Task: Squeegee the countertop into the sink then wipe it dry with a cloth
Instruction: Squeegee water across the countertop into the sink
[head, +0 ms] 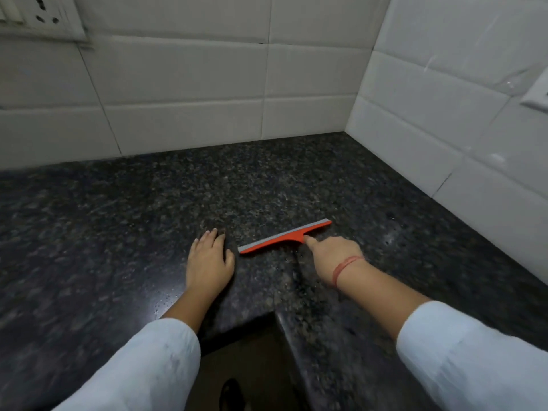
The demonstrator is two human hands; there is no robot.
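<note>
Orange squeegee (284, 236), grey blade (267, 240), right hand (335, 256) fingers gripping it, left hand (209, 259) fingers flat

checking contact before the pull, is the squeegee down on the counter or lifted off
Down. The squeegee lies along the countertop with no gap visible; the right hand grips its handle, forefinger at the neck.

Orange squeegee (284, 236) with grey blade rests slantwise on speckled dark countertop (148, 203).
</note>
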